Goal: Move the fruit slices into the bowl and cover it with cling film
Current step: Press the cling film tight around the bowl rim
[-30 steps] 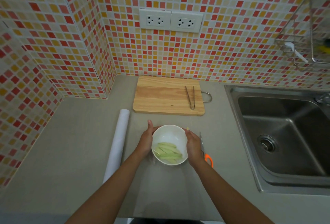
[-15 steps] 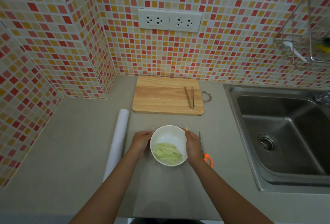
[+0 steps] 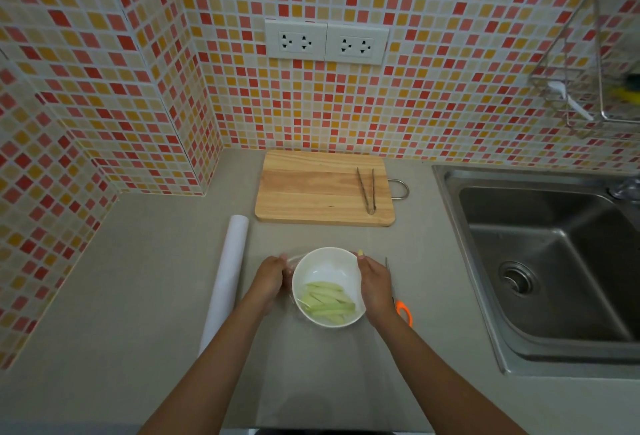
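A white bowl point(image 3: 322, 266) stands on the grey counter with several pale green fruit slices point(image 3: 329, 303) in its near half. Clear cling film point(image 3: 290, 261) lies over the bowl and bunches in wrinkles at its left rim. My left hand point(image 3: 270, 278) presses that film against the bowl's left side. My right hand point(image 3: 375, 282) cups the bowl's right side, fingers curled on the film there. The white cling film roll point(image 3: 227, 278) lies on the counter just left of my left hand.
A wooden cutting board point(image 3: 322, 188) with metal tongs point(image 3: 367, 190) sits behind the bowl near the tiled wall. Orange-handled scissors point(image 3: 401, 306) lie right of my right hand. A steel sink point(image 3: 547, 261) fills the right side.
My left hand slid from the bowl's far left rim down along its left side, drawing the film with it. The right hand stayed on the right side.
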The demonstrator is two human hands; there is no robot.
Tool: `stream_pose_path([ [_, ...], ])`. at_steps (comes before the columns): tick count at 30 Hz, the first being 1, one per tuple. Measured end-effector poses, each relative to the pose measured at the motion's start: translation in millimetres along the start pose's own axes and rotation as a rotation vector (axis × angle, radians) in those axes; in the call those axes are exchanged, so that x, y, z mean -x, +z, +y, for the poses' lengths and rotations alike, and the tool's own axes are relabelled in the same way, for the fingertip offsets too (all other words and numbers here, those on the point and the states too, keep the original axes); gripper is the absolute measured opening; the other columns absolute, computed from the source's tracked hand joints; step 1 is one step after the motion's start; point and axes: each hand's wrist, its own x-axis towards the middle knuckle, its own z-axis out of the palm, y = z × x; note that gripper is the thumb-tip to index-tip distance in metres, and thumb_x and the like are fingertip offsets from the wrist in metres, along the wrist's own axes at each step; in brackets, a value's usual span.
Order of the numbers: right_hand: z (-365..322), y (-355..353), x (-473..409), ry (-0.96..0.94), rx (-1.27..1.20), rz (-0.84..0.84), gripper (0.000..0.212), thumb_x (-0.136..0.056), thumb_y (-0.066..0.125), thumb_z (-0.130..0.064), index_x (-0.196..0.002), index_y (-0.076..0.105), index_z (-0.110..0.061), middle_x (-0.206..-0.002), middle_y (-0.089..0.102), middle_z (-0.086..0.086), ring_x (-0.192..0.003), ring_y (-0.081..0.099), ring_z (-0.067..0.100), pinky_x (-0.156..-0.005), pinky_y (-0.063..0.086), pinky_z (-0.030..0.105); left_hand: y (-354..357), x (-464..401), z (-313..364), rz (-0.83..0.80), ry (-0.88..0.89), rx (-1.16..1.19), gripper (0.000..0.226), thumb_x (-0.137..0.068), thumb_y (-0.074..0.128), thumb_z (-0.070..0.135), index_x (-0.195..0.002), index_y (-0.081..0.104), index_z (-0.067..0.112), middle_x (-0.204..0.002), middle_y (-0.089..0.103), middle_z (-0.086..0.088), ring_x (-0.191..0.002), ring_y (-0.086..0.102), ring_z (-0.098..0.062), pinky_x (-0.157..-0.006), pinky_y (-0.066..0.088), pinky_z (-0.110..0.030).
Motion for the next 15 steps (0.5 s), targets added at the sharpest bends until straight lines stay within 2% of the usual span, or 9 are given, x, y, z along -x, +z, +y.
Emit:
stream_pose_path([
  [2,1,0,0,-0.003,0.006,-0.01,0.036,-0.098,0.048,-0.022,-0.071,0.068,-0.01,-0.068,0.061,0.004,-0.07,0.053,0.018,-0.068,0.042,0.031,-1,1,-1,-0.056,-0.012,0.079,0.048,-0.101,0.036,0.032,-0.058,0.046,0.015,-0.057,0.045,-0.005,-0.056,0.04,-0.019,-0.068,0.032,-0.034],
  [4,3,0,-2,-0.013,0.013,-0.015,0.034,-0.098,0.047,-0.021,-0.086,0.07,0.002,-0.077,0.063,0.01,-0.075,0.056,0.02,-0.071,0.044,0.032,-1,3,-2,-0.161,-0.018,0.105,0.05,-0.099,0.043,0.034,-0.053,0.054,0.018,-0.049,0.047,0.001,-0.049,0.041,-0.016,-0.055,0.034,-0.028],
  [6,4,0,-3,-0.016,0.023,-0.012,0.033,-0.098,0.046,-0.02,-0.093,0.072,0.0,-0.08,0.065,0.008,-0.078,0.058,0.019,-0.073,0.045,0.032,-1,3,-2,-0.178,0.02,0.106,0.037,-0.097,0.051,0.024,-0.062,0.056,0.012,-0.049,0.045,0.0,-0.046,0.037,-0.014,-0.046,0.031,-0.025],
  [8,4,0,-3,-0.015,0.015,-0.011,0.031,-0.098,0.046,-0.019,-0.091,0.073,-0.007,-0.078,0.066,0.004,-0.076,0.058,0.017,-0.072,0.045,0.031,-2,0,-2,-0.107,0.057,0.085,0.03,-0.097,0.051,0.018,-0.068,0.049,0.01,-0.054,0.041,-0.002,-0.043,0.034,-0.01,-0.042,0.029,-0.022],
  [10,3,-1,-2,-0.013,0.0,-0.003,0.03,-0.098,0.046,-0.017,-0.082,0.072,-0.014,-0.073,0.065,0.0,-0.073,0.057,0.016,-0.07,0.044,0.029,-1,-2,-4,-0.03,0.086,0.05,0.028,-0.097,0.051,0.017,-0.07,0.045,0.011,-0.059,0.043,-0.002,-0.045,0.037,-0.011,-0.043,0.032,-0.023],
  [15,4,2,-1,-0.014,-0.031,0.018,0.029,-0.098,0.044,-0.012,-0.085,0.07,-0.009,-0.077,0.063,0.006,-0.076,0.056,0.019,-0.072,0.044,0.03,12,4,-16,0.156,0.242,-0.075,0.019,-0.09,0.06,0.017,-0.074,0.052,0.011,-0.07,0.053,-0.002,-0.066,0.048,-0.016,-0.063,0.041,-0.031],
])
